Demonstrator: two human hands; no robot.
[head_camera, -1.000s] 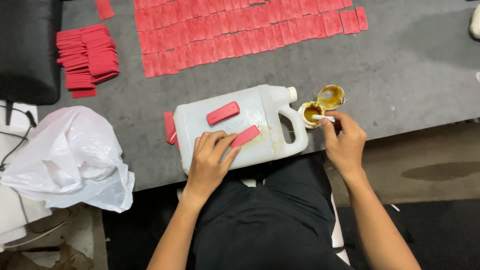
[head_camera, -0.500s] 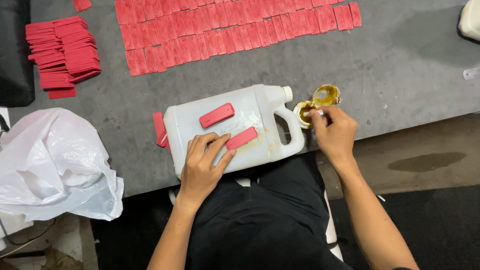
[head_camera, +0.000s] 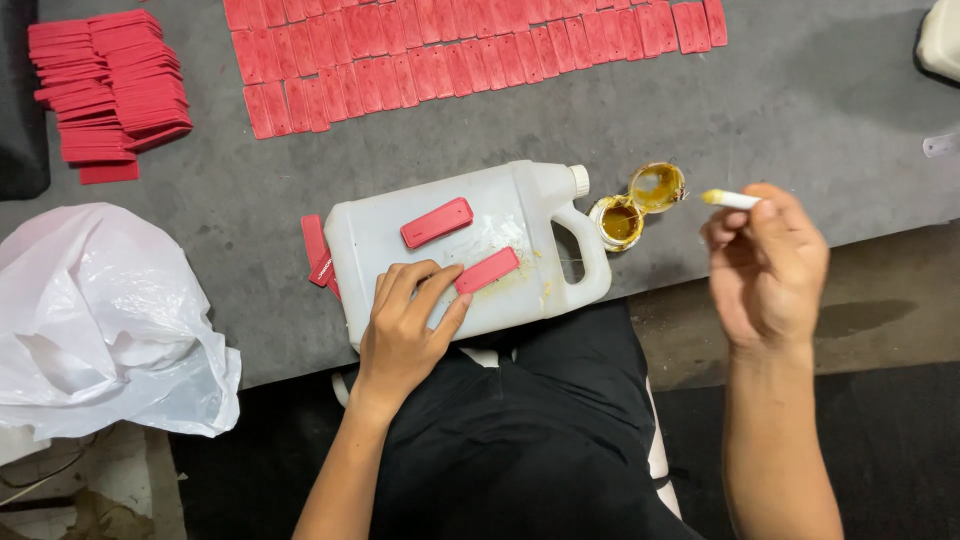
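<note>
Beside jug (head_camera: 470, 250), open glue pot (head_camera: 620, 222)

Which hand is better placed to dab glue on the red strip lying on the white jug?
Right hand: it holds the white stick. Left hand is pinning the red plastic strip on the white plastic jug.

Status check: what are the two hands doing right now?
Left hand pins red strip on white jug. Right hand holds small stick, clear of glue pot. Nothing between.
</note>
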